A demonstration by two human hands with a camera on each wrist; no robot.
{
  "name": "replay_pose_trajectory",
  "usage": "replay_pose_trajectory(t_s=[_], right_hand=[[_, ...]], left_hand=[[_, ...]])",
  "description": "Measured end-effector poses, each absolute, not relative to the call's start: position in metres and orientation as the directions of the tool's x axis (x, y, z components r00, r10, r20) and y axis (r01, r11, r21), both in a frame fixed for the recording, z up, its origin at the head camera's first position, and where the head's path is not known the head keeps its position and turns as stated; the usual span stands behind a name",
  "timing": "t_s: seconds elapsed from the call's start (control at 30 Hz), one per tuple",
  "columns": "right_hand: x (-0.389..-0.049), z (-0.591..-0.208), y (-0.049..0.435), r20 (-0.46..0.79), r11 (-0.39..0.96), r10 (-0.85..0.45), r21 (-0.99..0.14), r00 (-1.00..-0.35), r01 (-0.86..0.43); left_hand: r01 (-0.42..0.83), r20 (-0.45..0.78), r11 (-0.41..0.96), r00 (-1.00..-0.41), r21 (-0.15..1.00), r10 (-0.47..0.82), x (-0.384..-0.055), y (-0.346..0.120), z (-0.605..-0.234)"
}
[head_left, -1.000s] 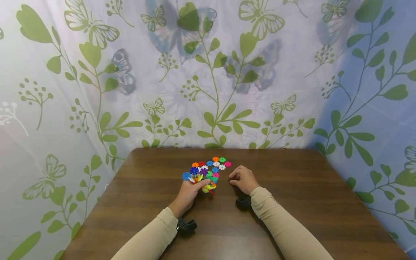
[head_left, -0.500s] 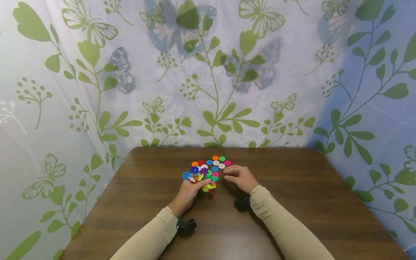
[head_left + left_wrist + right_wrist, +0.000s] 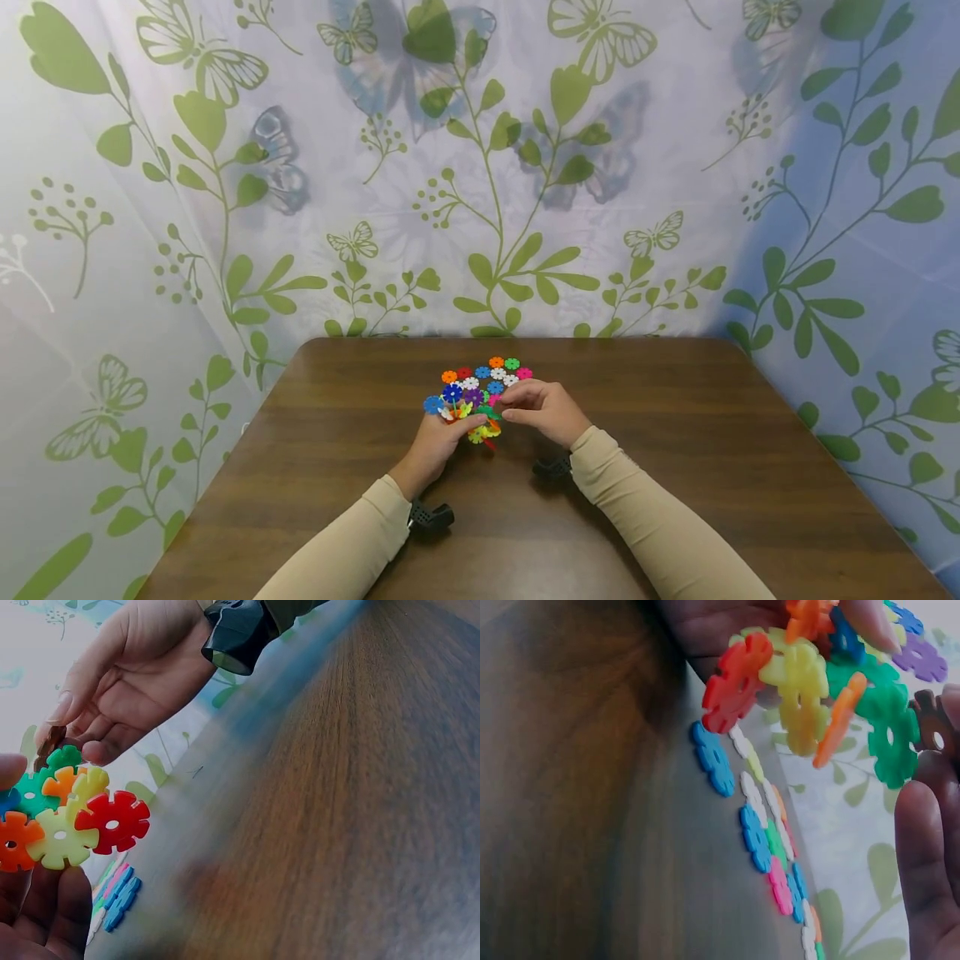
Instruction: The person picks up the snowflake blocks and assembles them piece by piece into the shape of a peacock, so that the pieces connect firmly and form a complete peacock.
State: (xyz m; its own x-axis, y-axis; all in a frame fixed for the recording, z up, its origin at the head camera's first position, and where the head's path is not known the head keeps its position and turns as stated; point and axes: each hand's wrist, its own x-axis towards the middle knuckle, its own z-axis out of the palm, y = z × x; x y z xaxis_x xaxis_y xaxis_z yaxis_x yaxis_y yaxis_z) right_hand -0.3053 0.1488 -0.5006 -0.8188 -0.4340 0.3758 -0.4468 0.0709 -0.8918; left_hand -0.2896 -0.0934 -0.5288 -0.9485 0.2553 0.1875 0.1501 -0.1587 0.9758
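Observation:
Held in my left hand (image 3: pixel 433 446) is a cluster of interlocking flower-shaped plastic discs (image 3: pixel 60 836), in red, yellow, orange, green, blue and purple. The thumb lies over it and fingers support it from below. My right hand (image 3: pixel 551 414) is close at the cluster's right side, pinching a brown notched disc (image 3: pixel 934 727) between thumb and fingers. That brown disc's edge meets a green disc (image 3: pixel 890 739) of the cluster in the right wrist view. A red disc (image 3: pixel 112 823) sticks out at the cluster's other end.
Behind the hands, several loose discs lie flat on the brown wooden table (image 3: pixel 675 467), among them an orange one (image 3: pixel 497 362) and a blue one (image 3: pixel 712 759). A leaf-and-butterfly patterned cloth (image 3: pixel 480 183) hangs along the table's back and sides.
My right hand has moved left from beside the loose discs until it is right at the cluster. My left hand stays nearly in place with the cluster, which has turned slightly.

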Motion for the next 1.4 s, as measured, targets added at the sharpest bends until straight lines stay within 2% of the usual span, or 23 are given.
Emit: replay_pose_trajectory(t_s=[0.4,0.83,1.0,1.23,1.4], right_hand=[[-0.298,-0.497,0.139,0.434,0.093,-0.444,-0.848,-0.784,-0.522],[-0.292,-0.491,0.13,0.458,0.136,-0.441,-0.816,-0.772,-0.562],[-0.279,-0.477,0.126,0.439,0.208,-0.422,-0.804,-0.793,-0.556],[-0.261,-0.455,0.123,0.327,0.229,-0.373,-0.875,-0.868,-0.428],[-0.257,-0.455,0.117,0.352,0.238,-0.335,-0.866,-0.874,-0.44]], left_hand=[[0.172,0.174,-0.028,-0.963,0.985,0.205,-0.286,-0.091,-0.527],[0.236,0.234,-0.014,-0.949,0.972,0.213,-0.285,-0.091,-0.527],[0.236,0.223,0.043,-0.955,0.971,0.197,-0.284,-0.092,-0.528],[0.232,0.226,0.01,-0.954,0.973,0.195,-0.282,-0.092,-0.525],[0.222,0.221,-0.013,-0.957,0.975,0.188,-0.28,-0.094,-0.523]])
